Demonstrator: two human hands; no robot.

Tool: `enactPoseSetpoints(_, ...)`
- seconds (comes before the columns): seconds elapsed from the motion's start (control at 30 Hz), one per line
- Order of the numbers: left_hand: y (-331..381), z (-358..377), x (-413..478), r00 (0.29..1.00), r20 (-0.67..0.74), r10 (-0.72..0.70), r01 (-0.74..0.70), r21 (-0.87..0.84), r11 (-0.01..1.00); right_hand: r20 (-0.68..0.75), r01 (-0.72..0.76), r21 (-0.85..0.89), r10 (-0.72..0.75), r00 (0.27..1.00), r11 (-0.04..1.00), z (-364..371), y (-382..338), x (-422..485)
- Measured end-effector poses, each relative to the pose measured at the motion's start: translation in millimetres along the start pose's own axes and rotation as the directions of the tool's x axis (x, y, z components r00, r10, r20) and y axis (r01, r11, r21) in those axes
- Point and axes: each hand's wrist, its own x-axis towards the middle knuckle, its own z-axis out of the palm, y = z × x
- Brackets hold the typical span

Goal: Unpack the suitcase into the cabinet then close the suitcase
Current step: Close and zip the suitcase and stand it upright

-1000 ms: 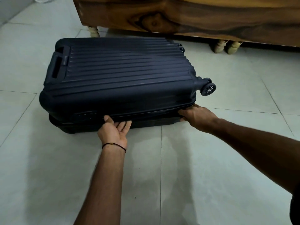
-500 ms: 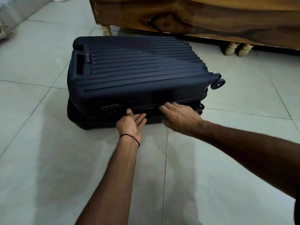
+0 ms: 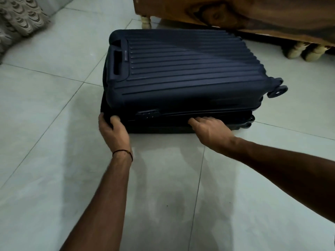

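Observation:
A dark navy ribbed hard-shell suitcase (image 3: 181,69) lies flat on the tiled floor with its lid down on the lower shell. A thin dark gap runs along the front seam. My left hand (image 3: 113,131) grips the front left corner of the lower shell, thumb on one side and fingers on the other. My right hand (image 3: 210,129) is at the middle of the front seam, its fingers curled in against the seam line. A combination lock (image 3: 147,114) sits on the front between my hands. The suitcase's contents are hidden.
A wooden cabinet (image 3: 253,13) on pale turned legs (image 3: 304,49) stands just behind the suitcase. The suitcase wheel (image 3: 278,91) juts out at the right. Patterned beige fabric (image 3: 20,17) lies at the top left. Pale floor tiles (image 3: 163,196) lie in front of the suitcase.
My left hand has slid left from the lock area to the front left corner. My right hand has moved left along the seam from near the wheels to the middle.

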Motion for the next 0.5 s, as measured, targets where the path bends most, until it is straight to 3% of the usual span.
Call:
enactPoseSetpoints(0.1,-1,6,9,0.999,0.039,-0.035,0.035,-0.013,0.999,0.015,-0.017,0.037,0.016,1.000,0.999,-2,9,9)
enactPoseSetpoints(0.3,-1,21,-35,0.998,0.028,-0.063,0.066,-0.087,0.994,0.044,-0.064,-0.049,0.067,0.997,0.997,-10,36,-11)
enactPoseSetpoints(0.43,6,42,-112,0.977,0.053,-0.205,0.209,-0.071,0.975,-0.048,-0.248,-0.108,0.244,0.969,0.963,-15,78,-34)
enactPoseSetpoints(0.5,7,47,-144,0.970,0.125,-0.207,0.214,-0.051,0.975,-0.098,-0.356,-0.056,0.350,0.932,0.933,-18,90,-39)
